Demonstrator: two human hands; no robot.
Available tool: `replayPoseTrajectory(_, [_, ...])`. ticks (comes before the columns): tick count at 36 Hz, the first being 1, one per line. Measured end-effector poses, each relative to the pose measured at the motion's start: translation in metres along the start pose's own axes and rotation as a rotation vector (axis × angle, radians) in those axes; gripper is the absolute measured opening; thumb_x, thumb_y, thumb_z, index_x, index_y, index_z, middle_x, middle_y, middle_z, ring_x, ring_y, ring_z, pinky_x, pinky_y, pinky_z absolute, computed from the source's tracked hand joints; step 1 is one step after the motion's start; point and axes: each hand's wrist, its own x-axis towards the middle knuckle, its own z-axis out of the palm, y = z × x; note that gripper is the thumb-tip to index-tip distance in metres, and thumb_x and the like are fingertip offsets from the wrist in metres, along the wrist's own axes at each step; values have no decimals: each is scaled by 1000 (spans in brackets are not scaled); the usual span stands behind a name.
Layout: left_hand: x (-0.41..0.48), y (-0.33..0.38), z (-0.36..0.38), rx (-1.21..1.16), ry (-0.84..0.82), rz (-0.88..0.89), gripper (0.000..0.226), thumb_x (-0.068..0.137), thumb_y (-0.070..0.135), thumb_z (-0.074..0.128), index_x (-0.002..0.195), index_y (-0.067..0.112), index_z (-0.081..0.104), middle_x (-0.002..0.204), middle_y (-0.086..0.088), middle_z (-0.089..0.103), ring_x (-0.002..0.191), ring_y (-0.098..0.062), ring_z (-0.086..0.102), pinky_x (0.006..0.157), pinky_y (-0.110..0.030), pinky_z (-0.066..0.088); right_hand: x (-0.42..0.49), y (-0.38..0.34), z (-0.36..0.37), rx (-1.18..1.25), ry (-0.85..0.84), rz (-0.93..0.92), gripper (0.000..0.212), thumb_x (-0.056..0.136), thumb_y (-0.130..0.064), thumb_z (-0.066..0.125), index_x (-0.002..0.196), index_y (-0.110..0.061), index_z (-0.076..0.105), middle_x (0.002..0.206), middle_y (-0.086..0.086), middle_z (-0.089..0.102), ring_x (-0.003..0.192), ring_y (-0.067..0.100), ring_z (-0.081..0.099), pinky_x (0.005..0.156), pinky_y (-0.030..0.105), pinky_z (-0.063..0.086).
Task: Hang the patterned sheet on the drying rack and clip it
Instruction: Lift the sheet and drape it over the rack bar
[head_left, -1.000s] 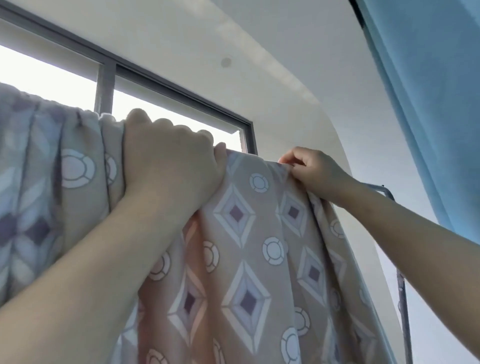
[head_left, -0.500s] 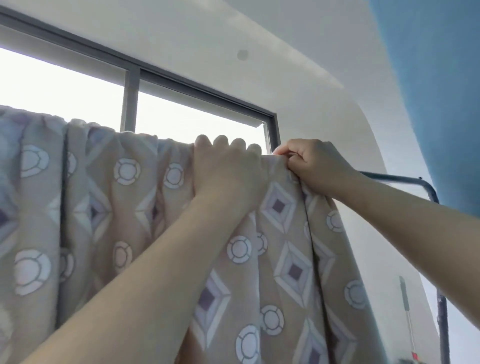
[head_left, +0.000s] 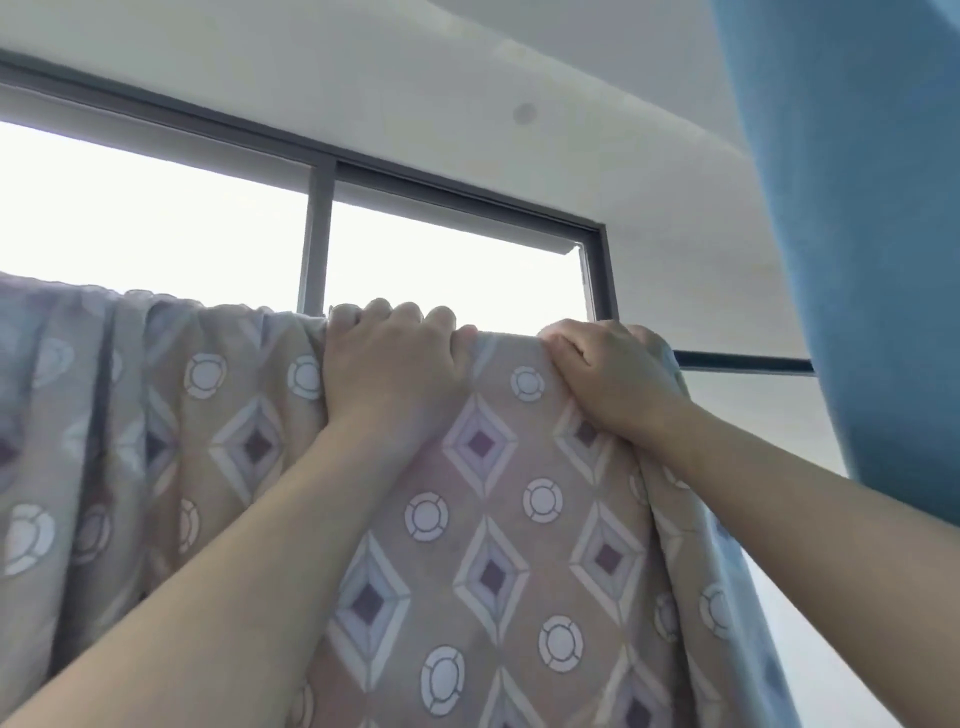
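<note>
The patterned sheet (head_left: 493, 545), beige with diamonds and white rings, hangs over the top bar of the drying rack (head_left: 743, 361); only a bare dark stretch of the bar shows at the right. My left hand (head_left: 389, 364) grips the sheet's top fold over the bar, fingers curled behind it. Just to its right, my right hand (head_left: 613, 374) holds the sheet's right end at the bar. The left part of the sheet is bunched in folds. No clip is visible.
A dark-framed window (head_left: 317, 244) glows bright behind the rack. A blue curtain (head_left: 857, 234) hangs at the right, close to the rack's bare end. White ceiling and wall fill the top.
Both hands slid right along the bar, spreading the sheet; a flat stretch now lies between them. The view has swung so more of the window and the bunched left folds show.
</note>
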Motion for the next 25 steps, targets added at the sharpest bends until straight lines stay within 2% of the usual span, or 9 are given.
replayPoseTrajectory(3, [-2, -6, -3, 10, 23, -13, 48, 96, 40, 17, 101, 15, 58, 99, -5, 62, 99, -24, 49, 92, -40, 28, -6, 16, -7, -29, 24, 31, 36, 100, -29, 24, 115, -24, 57, 121, -5, 60, 116, 16, 47, 101, 35, 23])
replayPoseTrajectory(7, [-2, -1, -4, 57, 22, -62, 47, 96, 36, 18, 97, 13, 59, 94, -6, 62, 100, -26, 50, 95, -42, 25, -9, 33, -18, 60, 2, 102, 30, 97, -22, 35, 113, -17, 60, 111, 5, 65, 98, 22, 54, 78, 30, 37])
replayPoseTrajectory(10, [2, 16, -5, 81, 38, -51, 45, 95, 32, 18, 96, 16, 60, 87, -1, 57, 107, -23, 47, 103, -47, 18, -6, 33, -27, -23, 7, 139, 30, 94, -16, 37, 109, -13, 62, 105, 10, 65, 89, 24, 53, 70, 29, 36])
replayPoseTrajectory(12, [5, 33, -1, 44, 18, 52, 42, 95, 31, 20, 103, 16, 58, 95, -2, 59, 110, -24, 46, 105, -46, 17, -3, 32, -30, -72, 15, 142, 32, 92, -13, 37, 108, -11, 64, 105, 13, 65, 94, 29, 55, 70, 28, 35])
replayPoseTrajectory(15, [9, 57, 5, -51, -18, 164, 43, 97, 34, 20, 111, 14, 55, 111, -6, 61, 107, -26, 50, 96, -41, 26, 2, 32, -34, -99, 42, 154, 31, 89, -11, 37, 104, -9, 65, 103, 14, 65, 91, 29, 54, 70, 28, 35])
replayPoseTrajectory(21, [6, 63, 11, -29, 112, 141, 44, 97, 34, 21, 103, 10, 58, 100, -8, 64, 96, -28, 52, 89, -39, 28, 9, 42, -45, -29, 34, 274, 32, 91, -12, 37, 107, -8, 65, 112, 11, 64, 107, 28, 54, 86, 29, 42])
replayPoseTrajectory(23, [5, 63, 12, -17, 132, 142, 46, 97, 36, 20, 104, 11, 58, 100, -7, 64, 97, -28, 52, 90, -39, 27, 11, 44, -43, 10, 42, 334, 31, 92, -14, 38, 102, -6, 66, 102, 9, 64, 103, 28, 54, 93, 37, 44])
replayPoseTrajectory(25, [5, 63, 14, -22, 138, 142, 46, 98, 37, 20, 103, 11, 58, 99, -6, 63, 96, -27, 51, 89, -39, 27, 12, 46, -40, 63, 49, 382, 29, 91, -15, 39, 96, -2, 65, 90, 7, 59, 94, 27, 53, 88, 36, 44])
